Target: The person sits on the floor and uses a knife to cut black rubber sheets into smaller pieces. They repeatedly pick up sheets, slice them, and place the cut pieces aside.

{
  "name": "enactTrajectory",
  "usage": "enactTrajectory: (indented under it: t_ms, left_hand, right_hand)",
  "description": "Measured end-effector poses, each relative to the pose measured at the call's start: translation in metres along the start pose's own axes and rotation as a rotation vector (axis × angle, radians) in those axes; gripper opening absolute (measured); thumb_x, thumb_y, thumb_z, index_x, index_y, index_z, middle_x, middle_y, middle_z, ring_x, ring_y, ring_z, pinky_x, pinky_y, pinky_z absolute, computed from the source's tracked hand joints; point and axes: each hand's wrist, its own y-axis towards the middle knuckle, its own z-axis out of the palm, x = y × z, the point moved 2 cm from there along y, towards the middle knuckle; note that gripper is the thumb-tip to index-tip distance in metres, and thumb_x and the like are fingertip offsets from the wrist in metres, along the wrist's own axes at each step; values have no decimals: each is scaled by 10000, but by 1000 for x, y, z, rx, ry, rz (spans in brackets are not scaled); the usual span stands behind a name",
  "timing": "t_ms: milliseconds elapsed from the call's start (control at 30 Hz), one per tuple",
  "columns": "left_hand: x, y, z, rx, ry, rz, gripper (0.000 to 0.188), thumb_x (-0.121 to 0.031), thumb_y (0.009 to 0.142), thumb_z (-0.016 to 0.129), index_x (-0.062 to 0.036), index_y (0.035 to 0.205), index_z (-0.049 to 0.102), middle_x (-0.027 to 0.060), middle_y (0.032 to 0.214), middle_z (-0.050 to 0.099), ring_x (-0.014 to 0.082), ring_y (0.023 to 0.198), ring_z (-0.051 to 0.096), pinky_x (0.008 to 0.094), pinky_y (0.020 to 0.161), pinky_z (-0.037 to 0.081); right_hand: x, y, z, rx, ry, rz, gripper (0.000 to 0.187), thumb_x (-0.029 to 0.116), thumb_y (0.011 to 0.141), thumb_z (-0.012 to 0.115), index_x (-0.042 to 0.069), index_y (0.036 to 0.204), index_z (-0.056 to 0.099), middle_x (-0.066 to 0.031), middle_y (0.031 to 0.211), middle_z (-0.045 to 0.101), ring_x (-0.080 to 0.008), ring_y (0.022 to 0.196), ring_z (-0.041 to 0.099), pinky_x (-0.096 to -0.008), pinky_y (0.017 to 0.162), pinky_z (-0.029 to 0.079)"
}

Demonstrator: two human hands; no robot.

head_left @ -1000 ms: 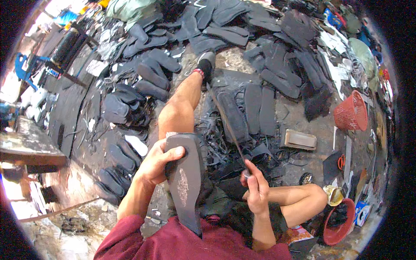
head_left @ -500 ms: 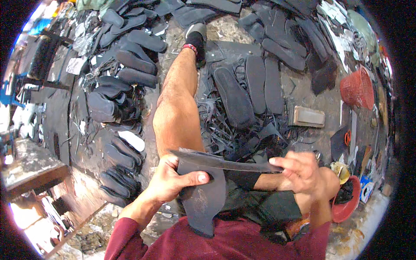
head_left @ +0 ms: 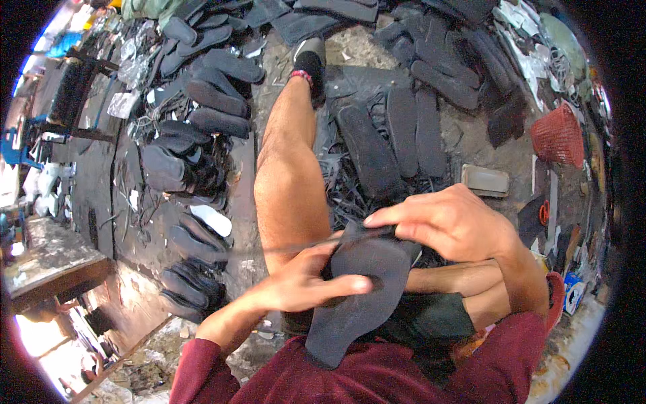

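A maroon top [head_left: 323,377] is below the left hand [head_left: 303,281], dark shorts [head_left: 434,318] rightward, red anklet [head_left: 302,75] and grey-toed shoe [head_left: 310,48] beyond.

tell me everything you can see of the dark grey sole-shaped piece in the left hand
The sole-shaped piece is flat, matte dark grey, perhaps foam or rubber, broad and rounded above, narrowing toward its lower end. It slants, lower end toward the person, overlapping the maroon shirt in view; contact there is unclear. The left hand grips it, thumb across its face; the right hand is close by its upper end.
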Motion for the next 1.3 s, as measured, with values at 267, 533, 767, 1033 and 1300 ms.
enactTrajectory:
  t_ms: [267, 533, 767, 1033, 1300]
  left_hand:
    - [-23, 24, 58, -72, -579, 893, 653, -132, 850, 703, -52, 1429, 411, 154, 1328, 548, 320, 1219, 537, 448, 1032, 441]
    - [-28, 63, 71, -616, -653, 466, 416, -295, 908, 700, -33, 1214, 593, 65, 1058, 678, 220, 950, 659, 345, 852, 535]
    - [8, 59, 54, -704, -552, 430, 394, -292, 901, 707, -25, 1170, 599, 59, 1008, 682, 212, 873, 670, 346, 805, 554]
    - [32, 40, 41, -689, -355, 332, 587, -193, 776, 808, -8, 1253, 521, 89, 1075, 638, 230, 950, 645, 386, 845, 548]
    - [42, 26, 26, -607, -314, 239, 590, -131, 729, 841, 9, 1219, 544, 110, 1060, 652, 228, 932, 664, 371, 853, 559]
  right_hand:
    - [-4, -85, 53, -845, 516, 312, 433, 302, 1051, 470, 50, 1398, 529, -1, 820, 585, -66, 696, 494, -215, 626, 425]
    - [12, -126, 144, -1000, 359, 296, 437, 135, 990, 531, 12, 1407, 488, -170, 998, 651, -263, 867, 633, -340, 775, 506]
    - [13, -177, 181, -929, 36, 445, 334, 69, 923, 579, 57, 1250, 644, -185, 1021, 684, -363, 873, 674, -408, 770, 542]
    - [-6, -98, 130, -797, 20, 378, 370, 109, 939, 603, 136, 1308, 620, -125, 802, 606, -303, 687, 627, -401, 611, 503]
    - [-32, 5, 106, -852, 8, 219, 373, 89, 962, 565, 106, 1334, 589, -139, 938, 658, -321, 775, 649, -385, 675, 522]
